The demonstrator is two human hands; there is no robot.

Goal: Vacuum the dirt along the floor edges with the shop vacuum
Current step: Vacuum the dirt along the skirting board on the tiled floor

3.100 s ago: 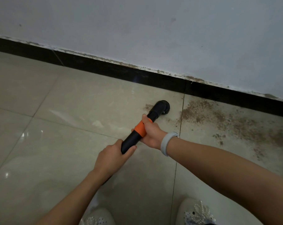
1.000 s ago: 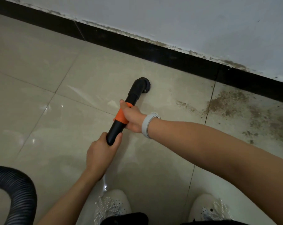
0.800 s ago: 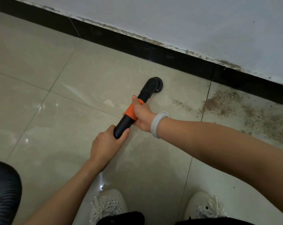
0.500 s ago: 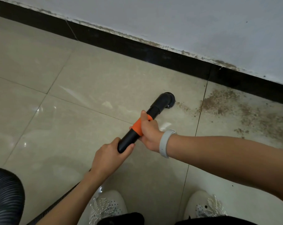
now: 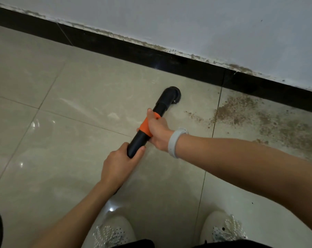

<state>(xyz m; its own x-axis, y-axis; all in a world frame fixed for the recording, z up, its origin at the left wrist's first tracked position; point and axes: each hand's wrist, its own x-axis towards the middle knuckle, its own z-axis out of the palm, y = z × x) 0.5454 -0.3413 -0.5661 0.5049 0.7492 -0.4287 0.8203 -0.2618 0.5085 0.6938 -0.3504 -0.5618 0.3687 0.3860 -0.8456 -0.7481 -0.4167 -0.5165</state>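
Black rigid wand [image 5: 145,135], brush head [image 5: 171,94] on tile just short of baseboard [image 5: 133,51]. Right hand [image 5: 157,129] wrapped round orange collar, left hand [image 5: 118,166] clamped on rear end. Likely light, stiff (hose drag probable). Dirt [image 5: 241,108] rightward, untouched.

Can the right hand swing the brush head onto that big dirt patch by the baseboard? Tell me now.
Probably yes: the right hand grips the wand, and only bare tile lies between the brush head and the dirt patch.
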